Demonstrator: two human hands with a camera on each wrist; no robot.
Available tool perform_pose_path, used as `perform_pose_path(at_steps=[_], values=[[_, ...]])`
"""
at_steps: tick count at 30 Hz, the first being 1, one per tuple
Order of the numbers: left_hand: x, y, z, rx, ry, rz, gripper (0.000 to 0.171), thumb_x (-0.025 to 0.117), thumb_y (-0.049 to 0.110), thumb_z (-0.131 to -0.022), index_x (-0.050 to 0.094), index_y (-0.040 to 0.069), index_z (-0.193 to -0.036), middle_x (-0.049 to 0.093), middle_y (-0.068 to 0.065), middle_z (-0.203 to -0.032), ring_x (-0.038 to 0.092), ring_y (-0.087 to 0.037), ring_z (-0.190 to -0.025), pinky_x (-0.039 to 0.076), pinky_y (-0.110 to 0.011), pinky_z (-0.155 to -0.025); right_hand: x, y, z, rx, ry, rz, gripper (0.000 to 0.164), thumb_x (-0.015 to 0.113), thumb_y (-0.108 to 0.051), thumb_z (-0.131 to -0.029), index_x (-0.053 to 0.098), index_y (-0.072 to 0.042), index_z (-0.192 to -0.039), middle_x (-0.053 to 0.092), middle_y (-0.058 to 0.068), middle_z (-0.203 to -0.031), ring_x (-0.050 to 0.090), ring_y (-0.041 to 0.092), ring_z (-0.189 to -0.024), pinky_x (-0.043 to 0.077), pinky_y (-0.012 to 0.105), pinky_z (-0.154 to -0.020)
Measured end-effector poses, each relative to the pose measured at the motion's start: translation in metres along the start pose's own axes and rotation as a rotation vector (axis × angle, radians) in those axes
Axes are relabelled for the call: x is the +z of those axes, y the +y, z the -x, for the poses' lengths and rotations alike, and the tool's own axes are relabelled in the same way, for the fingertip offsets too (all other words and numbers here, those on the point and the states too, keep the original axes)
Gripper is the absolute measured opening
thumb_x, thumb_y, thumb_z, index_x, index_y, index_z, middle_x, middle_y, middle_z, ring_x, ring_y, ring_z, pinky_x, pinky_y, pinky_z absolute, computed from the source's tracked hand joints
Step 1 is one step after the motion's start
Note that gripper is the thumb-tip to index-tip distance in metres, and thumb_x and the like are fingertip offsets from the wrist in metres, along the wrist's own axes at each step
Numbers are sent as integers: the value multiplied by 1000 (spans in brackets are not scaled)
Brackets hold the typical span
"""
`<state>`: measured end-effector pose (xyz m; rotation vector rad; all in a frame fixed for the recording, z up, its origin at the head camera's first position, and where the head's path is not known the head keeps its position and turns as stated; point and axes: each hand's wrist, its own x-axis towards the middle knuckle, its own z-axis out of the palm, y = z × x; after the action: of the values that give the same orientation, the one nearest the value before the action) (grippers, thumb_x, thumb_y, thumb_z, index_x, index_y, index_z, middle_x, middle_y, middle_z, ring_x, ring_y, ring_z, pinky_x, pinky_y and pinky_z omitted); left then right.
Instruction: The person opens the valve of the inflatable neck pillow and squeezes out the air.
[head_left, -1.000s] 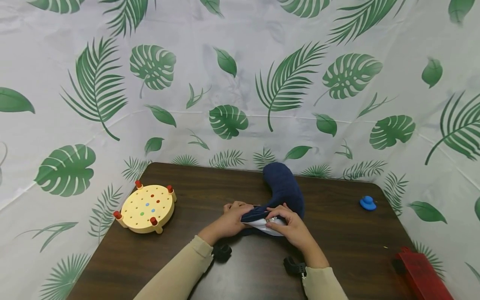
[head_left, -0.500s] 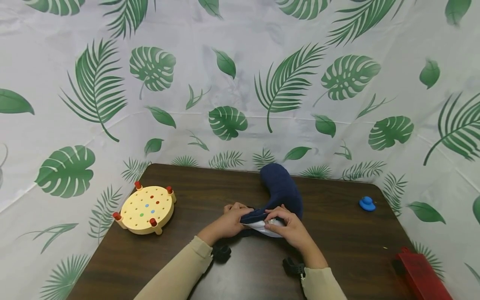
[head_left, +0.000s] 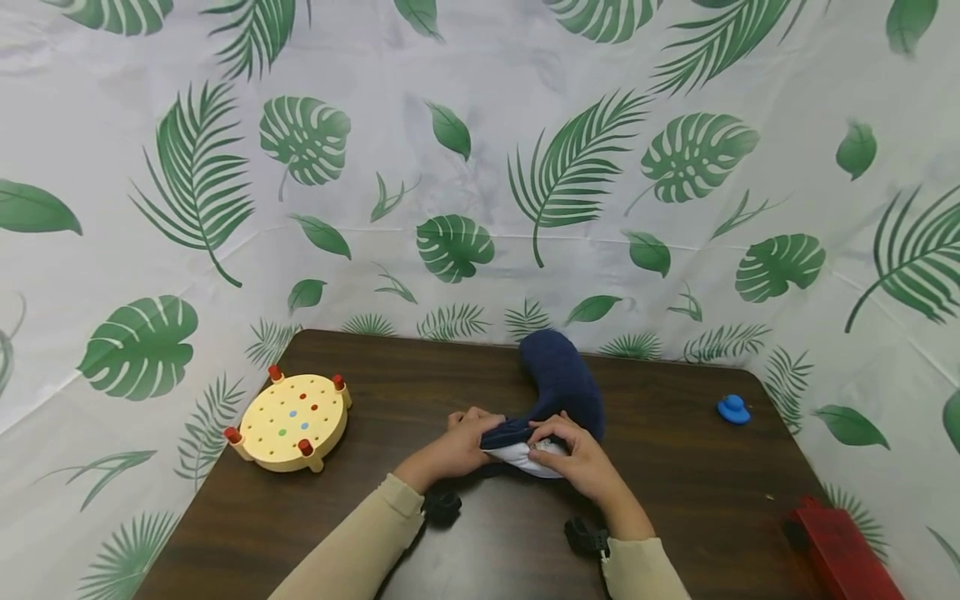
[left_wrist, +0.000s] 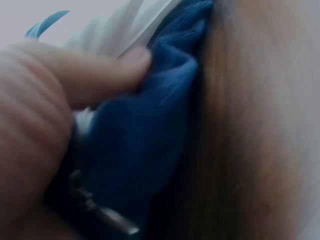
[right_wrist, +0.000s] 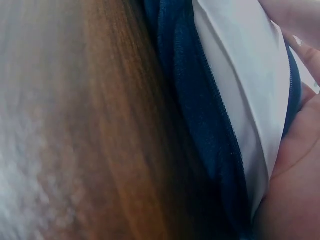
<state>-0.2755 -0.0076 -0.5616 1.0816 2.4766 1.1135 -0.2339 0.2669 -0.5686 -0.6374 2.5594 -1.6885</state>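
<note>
A navy neck pillow (head_left: 561, 373) lies curved on the table, its zip open along the near side. White inner fabric (right_wrist: 245, 75) bulges out between the two rows of zip teeth. My left hand (head_left: 463, 443) grips the left end of the cover, its thumb lying on the blue cloth. Below that thumb, a metal zip pull (left_wrist: 117, 220) hangs in the left wrist view. With thumb and fingers my right hand (head_left: 573, 454) pinches the pillow at the opening, over the white fabric. Most of the left fingers are hidden behind the cover.
A round yellow pegboard (head_left: 294, 425) with red-topped legs stands at the left of the brown table (head_left: 420, 367). Far right sits a small blue hat-shaped piece (head_left: 733, 408). A red translucent box (head_left: 843, 550) is at the near right edge. A leaf-printed sheet (head_left: 375, 133) hangs behind.
Both hands keep their hold at nearly the same spot on the pillow. A little more white fabric shows at the opening, and the whole view has shifted slightly.
</note>
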Motion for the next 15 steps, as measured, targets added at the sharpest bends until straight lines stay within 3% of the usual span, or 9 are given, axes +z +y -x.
perform_pose_path(at_steps=[3, 7, 10, 13, 15], values=[[-6, 0, 1, 10, -10, -18, 55, 84, 32, -97, 60, 17, -144, 63, -10, -147, 51, -29, -131, 27, -61, -105, 1, -1, 0, -27, 1, -4, 16, 86, -14, -94, 78, -23, -105, 78, 1, -117, 67, 34, -137, 9, 66, -134], [-21, 10, 3, -29, 3, -114, 93, 93, 46, -87, 44, 24, -162, 44, -10, -172, 42, -38, -156, 28, -71, -122, 3, 0, 1, -46, 17, -9, 17, 85, -12, -95, 76, -22, -106, 79, 2, -116, 68, 35, -137, 12, 63, -134], [-27, 21, 6, -58, -17, -168, 104, 91, 58, -84, 34, 40, -169, 31, -9, -179, 28, -44, -166, 21, -83, -123, 3, 1, 1, -29, 18, -23, 16, 84, -14, -96, 76, -22, -108, 79, 1, -119, 68, 31, -137, 18, 41, -137], [-23, 28, 6, -67, -77, -173, 101, 85, 68, -84, 32, 51, -168, 26, -8, -181, 20, -52, -166, 14, -92, -117, 3, 3, 0, -5, -9, -27, 15, 81, -17, -99, 76, -23, -112, 78, 0, -121, 67, 23, -136, 18, 17, -131], [-15, 27, 6, -73, -90, -170, 97, 82, 73, -84, 35, 51, -167, 27, -8, -181, 21, -52, -166, 12, -93, -116, 3, 4, 0, 13, -30, -17, 15, 80, -19, -100, 76, -25, -113, 77, -1, -120, 65, 17, -134, 16, 16, -130]])
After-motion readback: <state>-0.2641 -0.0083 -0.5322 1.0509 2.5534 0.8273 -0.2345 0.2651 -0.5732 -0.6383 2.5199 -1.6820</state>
